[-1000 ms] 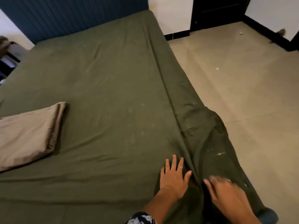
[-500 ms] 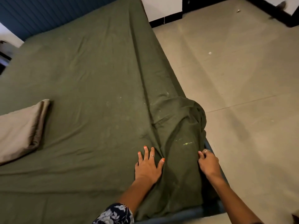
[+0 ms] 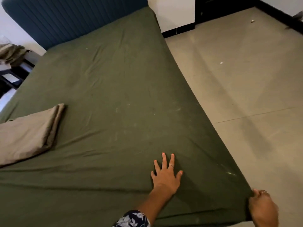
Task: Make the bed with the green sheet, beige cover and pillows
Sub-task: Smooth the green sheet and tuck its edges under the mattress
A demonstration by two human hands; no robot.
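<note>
The left hand (image 3: 165,176) lay flat with fingers straight and spread, pressing the green sheet (image 3: 114,99) low in the frame, right of centre. At the lower right corner of the frame, the right hand (image 3: 262,208) had its fingers curled around the sheet's corner, gripping it at the bed's edge. The sheet stretched across the whole mattress up to the blue headboard (image 3: 73,22) at upper left. A folded beige cover (image 3: 27,135) rested on the sheet at the left edge. Tiled floor (image 3: 237,79) filled the right side.
</note>
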